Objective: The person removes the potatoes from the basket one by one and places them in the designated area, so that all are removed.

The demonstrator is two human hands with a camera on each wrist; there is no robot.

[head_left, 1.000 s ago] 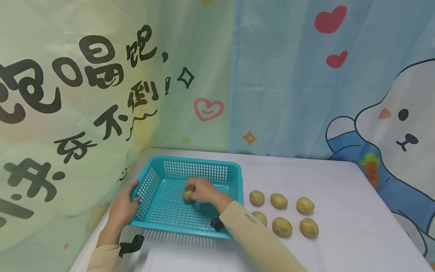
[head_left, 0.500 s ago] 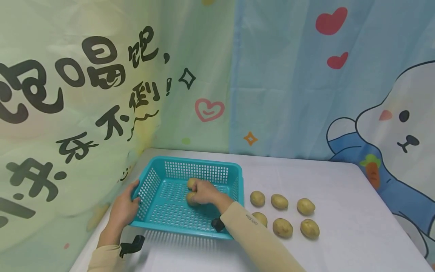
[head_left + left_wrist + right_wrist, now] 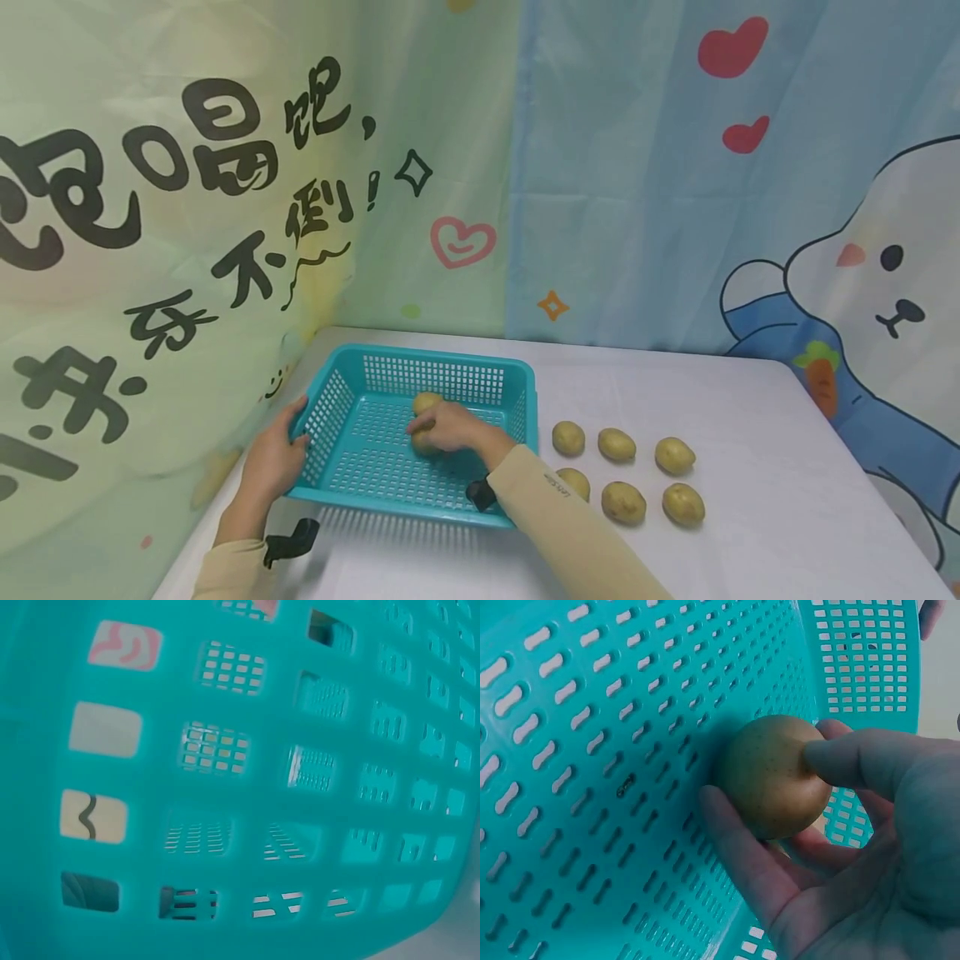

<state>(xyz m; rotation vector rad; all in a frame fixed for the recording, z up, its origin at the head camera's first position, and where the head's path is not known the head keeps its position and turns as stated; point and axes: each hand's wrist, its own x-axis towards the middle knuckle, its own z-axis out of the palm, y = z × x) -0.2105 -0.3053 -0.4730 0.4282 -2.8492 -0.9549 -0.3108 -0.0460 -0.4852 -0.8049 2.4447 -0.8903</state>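
A turquoise perforated plastic basket [image 3: 375, 500] stands on the table. My left hand [image 3: 273, 454] grips its left rim; in the left wrist view the basket wall [image 3: 255, 795] fills nearly everything and hides the fingers. Inside the basket, my right hand [image 3: 453, 427] holds a potato [image 3: 772, 776] low over the basket floor. The right wrist view shows the thumb on one side of this potato and fingers round the other. Just behind it in the head view lies a second potato [image 3: 426, 402], partly covered by the hand.
Several potatoes lie in two rows on the white table [image 3: 787, 500] right of the basket, among them a front potato [image 3: 623, 502] and a back potato [image 3: 617, 445]. The right forearm partly covers one front-row potato [image 3: 576, 482]. A printed curtain [image 3: 615, 167] hangs behind.
My right hand and its potato have shifted slightly right and down within the basket. The index finger now reaches further left over the potato. My left hand keeps its place on the rim.
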